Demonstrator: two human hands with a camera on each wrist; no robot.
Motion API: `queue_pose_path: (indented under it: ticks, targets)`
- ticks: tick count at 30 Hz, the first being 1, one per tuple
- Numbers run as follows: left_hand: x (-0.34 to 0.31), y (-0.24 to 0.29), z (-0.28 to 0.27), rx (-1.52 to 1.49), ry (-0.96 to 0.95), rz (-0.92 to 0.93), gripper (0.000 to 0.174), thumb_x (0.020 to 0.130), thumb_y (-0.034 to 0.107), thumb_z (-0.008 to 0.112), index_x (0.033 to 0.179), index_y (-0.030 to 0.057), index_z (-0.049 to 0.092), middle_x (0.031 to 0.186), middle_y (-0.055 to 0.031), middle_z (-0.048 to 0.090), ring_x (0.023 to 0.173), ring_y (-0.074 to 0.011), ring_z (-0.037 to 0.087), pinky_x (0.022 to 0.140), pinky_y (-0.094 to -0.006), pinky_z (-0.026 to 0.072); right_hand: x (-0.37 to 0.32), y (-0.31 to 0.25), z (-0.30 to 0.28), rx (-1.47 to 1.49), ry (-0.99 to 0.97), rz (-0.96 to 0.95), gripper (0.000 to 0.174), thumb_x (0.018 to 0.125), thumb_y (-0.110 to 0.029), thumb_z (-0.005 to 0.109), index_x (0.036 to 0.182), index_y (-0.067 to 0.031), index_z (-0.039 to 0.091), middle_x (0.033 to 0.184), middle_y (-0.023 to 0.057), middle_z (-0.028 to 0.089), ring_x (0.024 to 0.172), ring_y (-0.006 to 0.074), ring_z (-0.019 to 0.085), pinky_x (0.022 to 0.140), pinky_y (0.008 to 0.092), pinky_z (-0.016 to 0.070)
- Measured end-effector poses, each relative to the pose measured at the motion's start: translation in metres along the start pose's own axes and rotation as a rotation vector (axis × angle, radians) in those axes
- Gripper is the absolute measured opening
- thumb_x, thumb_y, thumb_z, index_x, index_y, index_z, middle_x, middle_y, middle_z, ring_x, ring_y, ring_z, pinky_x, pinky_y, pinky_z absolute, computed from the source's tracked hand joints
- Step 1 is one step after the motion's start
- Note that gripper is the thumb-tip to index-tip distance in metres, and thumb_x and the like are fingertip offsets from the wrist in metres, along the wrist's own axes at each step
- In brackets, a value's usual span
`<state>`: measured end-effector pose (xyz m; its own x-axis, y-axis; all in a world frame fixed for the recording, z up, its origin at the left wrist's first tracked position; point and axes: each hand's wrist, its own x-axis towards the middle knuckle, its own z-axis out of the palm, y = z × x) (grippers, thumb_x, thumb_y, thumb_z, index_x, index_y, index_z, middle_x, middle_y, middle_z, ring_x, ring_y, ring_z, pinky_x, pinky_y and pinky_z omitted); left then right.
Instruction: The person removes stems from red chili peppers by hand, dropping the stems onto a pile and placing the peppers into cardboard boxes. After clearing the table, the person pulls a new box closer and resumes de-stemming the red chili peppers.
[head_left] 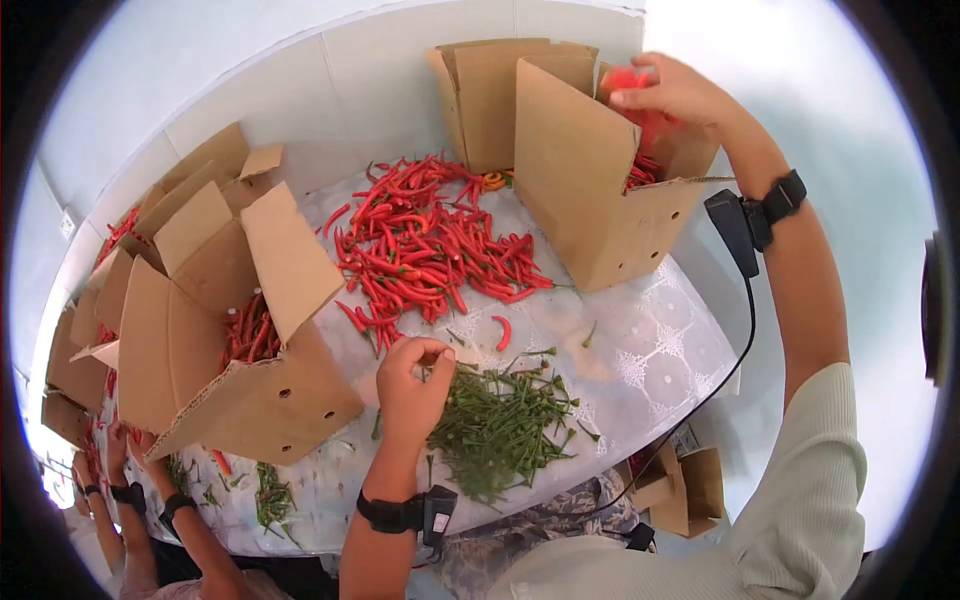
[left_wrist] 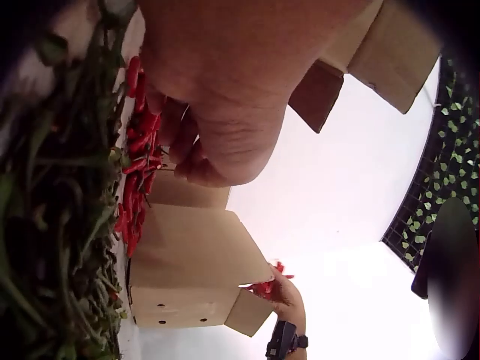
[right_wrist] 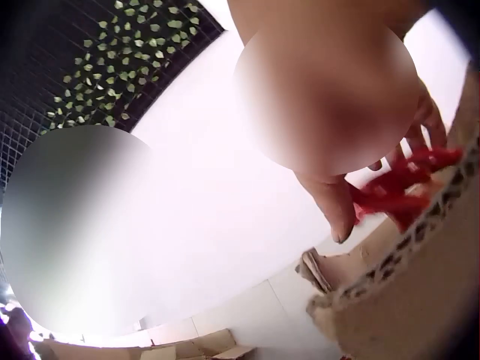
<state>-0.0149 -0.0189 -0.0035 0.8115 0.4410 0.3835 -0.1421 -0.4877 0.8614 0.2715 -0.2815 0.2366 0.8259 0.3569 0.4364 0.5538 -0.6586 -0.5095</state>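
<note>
My left hand [head_left: 412, 390] is above the edge of a heap of green stems [head_left: 505, 420], fingers curled and thumb near the index fingertip; no held thing is plain. Beyond it lies a large pile of red chilies [head_left: 430, 245], also seen past the fingers in the left wrist view. At the tall cardboard box [head_left: 575, 180] my right hand [head_left: 685, 92] is over the opening, thumb apart from spread fingers. Blurred red chilies [right_wrist: 397, 187] are between and below them, loose above the box. More chilies [head_left: 643, 172] show inside.
Another open box [head_left: 240, 400] with chilies stands at the left, with further boxes behind it. Other people's hands [head_left: 130, 450] work at the table's left end. A single chili [head_left: 502, 333] lies mid-table. A black cable [head_left: 745, 330] hangs from the right wrist camera.
</note>
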Motion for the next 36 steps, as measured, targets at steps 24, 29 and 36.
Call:
queue_pose_path:
  ticks: [24, 29, 36]
  targets:
    - [0.018, -0.025, -0.013, 0.492, 0.352, -0.084, 0.053, 0.078, 0.013, 0.070, 0.127, 0.0054, 0.052, 0.127, -0.0166, 0.053, 0.120, -0.0335, 0.050, 0.106, -0.0445, 0.0359, -0.054, -0.110, 0.297, -0.233, -0.543, -0.309, 0.089, 0.075, -0.074, 0.062, 0.141, -0.0168, 0.049, 0.142, 0.0287, 0.040, 0.128, 0.0482, 0.044, 0.104, 0.0527, 0.0407]
    - [0.021, -0.029, -0.012, 0.531, 0.305, -0.102, 0.065, 0.080, 0.017, 0.071, 0.138, 0.0027, 0.044, 0.140, -0.0222, 0.046, 0.131, -0.0373, 0.043, 0.110, -0.0448, 0.0333, -0.053, -0.102, 0.296, -0.292, -0.660, -0.411, 0.082, 0.076, -0.067, 0.063, 0.141, -0.0181, 0.051, 0.142, 0.0199, 0.046, 0.131, 0.0414, 0.044, 0.101, 0.0528, 0.0433]
    - [0.016, -0.023, -0.008, 0.474, 0.130, -0.039, 0.067, 0.082, 0.018, 0.071, 0.140, 0.0012, 0.042, 0.140, -0.0222, 0.048, 0.130, -0.0369, 0.046, 0.108, -0.0436, 0.0372, -0.075, -0.071, 0.261, 0.013, -0.798, -0.601, 0.060, 0.082, -0.049, 0.069, 0.129, -0.0112, 0.061, 0.128, 0.0171, 0.059, 0.113, 0.0324, 0.059, 0.096, 0.0419, 0.0472]
